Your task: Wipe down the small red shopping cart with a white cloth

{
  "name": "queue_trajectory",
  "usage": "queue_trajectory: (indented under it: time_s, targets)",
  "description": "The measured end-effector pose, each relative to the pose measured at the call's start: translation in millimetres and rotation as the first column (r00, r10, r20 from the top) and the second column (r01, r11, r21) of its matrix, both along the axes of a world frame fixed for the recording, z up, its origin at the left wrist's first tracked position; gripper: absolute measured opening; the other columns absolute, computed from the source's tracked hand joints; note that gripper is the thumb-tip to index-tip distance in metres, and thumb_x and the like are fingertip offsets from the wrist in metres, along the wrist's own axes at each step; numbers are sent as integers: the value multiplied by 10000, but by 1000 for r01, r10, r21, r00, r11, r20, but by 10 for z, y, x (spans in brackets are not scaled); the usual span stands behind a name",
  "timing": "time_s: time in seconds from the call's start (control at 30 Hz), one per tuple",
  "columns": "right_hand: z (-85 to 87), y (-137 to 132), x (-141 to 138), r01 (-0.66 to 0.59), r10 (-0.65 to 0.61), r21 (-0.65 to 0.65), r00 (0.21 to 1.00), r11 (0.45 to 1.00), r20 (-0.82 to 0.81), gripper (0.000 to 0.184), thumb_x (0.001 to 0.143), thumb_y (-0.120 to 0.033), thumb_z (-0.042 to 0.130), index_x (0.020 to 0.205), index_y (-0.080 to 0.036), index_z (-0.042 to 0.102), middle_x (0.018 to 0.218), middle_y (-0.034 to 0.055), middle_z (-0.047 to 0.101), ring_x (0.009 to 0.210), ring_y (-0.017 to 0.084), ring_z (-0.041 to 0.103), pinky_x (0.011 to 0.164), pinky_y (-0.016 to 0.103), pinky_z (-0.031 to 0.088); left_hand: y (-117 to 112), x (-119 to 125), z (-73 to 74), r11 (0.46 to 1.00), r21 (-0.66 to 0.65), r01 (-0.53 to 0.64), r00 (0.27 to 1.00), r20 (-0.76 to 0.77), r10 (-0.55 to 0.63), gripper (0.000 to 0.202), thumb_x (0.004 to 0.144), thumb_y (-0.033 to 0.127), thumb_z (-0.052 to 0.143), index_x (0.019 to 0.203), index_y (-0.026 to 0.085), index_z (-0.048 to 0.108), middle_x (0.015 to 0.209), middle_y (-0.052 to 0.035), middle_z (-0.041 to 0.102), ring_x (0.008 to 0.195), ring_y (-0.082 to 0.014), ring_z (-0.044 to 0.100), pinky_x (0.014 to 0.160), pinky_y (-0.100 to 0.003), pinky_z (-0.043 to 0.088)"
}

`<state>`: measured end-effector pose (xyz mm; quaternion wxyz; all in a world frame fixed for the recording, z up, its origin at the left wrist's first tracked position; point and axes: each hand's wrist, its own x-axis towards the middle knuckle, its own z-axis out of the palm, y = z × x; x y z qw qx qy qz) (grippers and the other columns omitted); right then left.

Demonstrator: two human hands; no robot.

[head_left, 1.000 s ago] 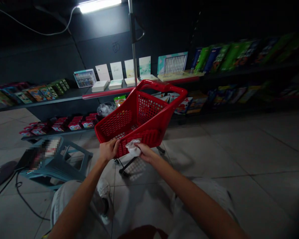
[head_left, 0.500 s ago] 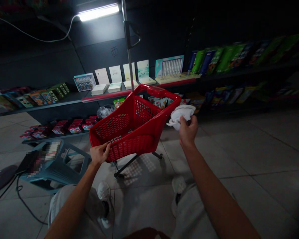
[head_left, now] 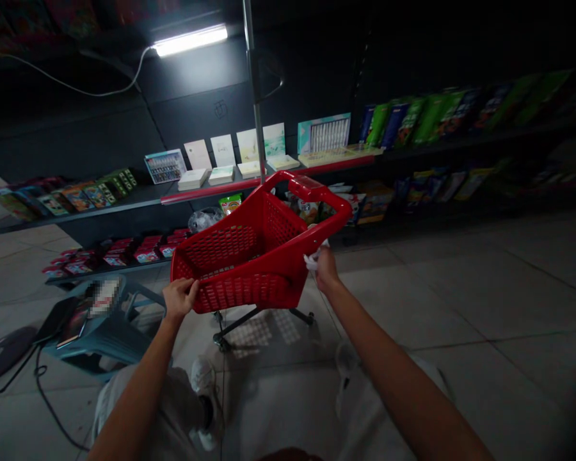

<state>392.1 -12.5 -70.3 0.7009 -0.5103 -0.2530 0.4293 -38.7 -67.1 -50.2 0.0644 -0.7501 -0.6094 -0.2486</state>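
A red plastic shopping cart (head_left: pixel 240 288) with perforated walls stands in front of me on dark legs with casters. Its upper rim near the left front corner is gripped by my left hand (head_left: pixel 178 298), fingers curled over the edge. My right hand (head_left: pixel 325 269) is closed around a white cloth (head_left: pixel 312 260), at the outside of the cart's right end, just below the handle (head_left: pixel 338 214). Most of the cloth is hidden behind that hand and the cart. The basket's visible inside shows only red mesh.
A blue-grey plastic stool (head_left: pixel 110 326) with a dark device on top stands at the left, a cable (head_left: pixel 52 403) trailing from it. Behind the cart run shelves (head_left: pixel 144 195) with books, boxes and snack bags. A metal pole (head_left: pixel 256 96) rises behind the cart; a tube light (head_left: pixel 191 40) glows above.
My right hand has moved down and left with the cloth, from beside the handle to the cart's side. My left hand keeps hold of the rim. The cart has turned slightly.
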Motion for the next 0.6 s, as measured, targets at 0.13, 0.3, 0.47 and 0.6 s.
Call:
queue_trajectory:
  time_s: [0.13,0.3,0.47,0.6]
  targets:
    - [-2,-63,-107,-53,51,-42,998,998,-33,251,766,-482,546,751,-231,545,539,-56,519,510,126,527,523,243,453,77,-6,35,996,92,-18,1000,21,16,408,996,447,398,947,256,756,1046,-86,761,1144,-253,630,1093,-411,386]
    - [23,-114,-106,-50,50,-54,999,997,-10,250,743,-465,531,663,-245,444,539,-52,490,478,113,463,470,243,371,148,89,35,966,133,-220,974,-23,225,374,1006,447,453,1172,268,736,1516,-89,542,1552,-356,237,1253,-657,110]
    - [8,-134,-152,-72,73,-33,997,997,14,215,712,-415,523,630,-241,427,570,-39,523,503,111,479,487,245,376,279,225,17,950,73,-303,951,86,296,439,1027,382,409,1342,191,647,1680,-148,286,1599,-425,14,1229,-742,91]
    - [-9,-127,-197,-55,54,-90,999,994,-9,276,782,-447,543,643,-245,416,538,-51,498,480,112,471,505,248,425,345,382,23,981,77,-178,976,143,166,436,1042,279,306,1317,173,628,1553,-157,491,1585,-356,202,1261,-684,127]
